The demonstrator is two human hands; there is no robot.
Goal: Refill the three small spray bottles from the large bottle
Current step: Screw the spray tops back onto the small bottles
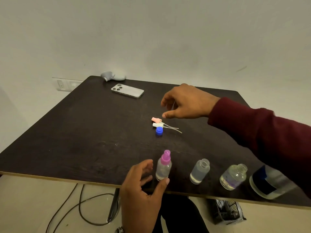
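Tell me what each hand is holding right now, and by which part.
Neither has a firm grip. The left hand cups the pink-capped spray bottle, thumb touching its base. The right hand hovers empty above the loose spray caps.

A plain room: bare wall (151,31), dark table (84,123), phone (127,90).

Your right arm wears a dark maroon long sleeve (262,132) reaching the wrist. A metal wristwatch (119,230) sits on your left wrist, and your legs wear dark trousers (178,214).
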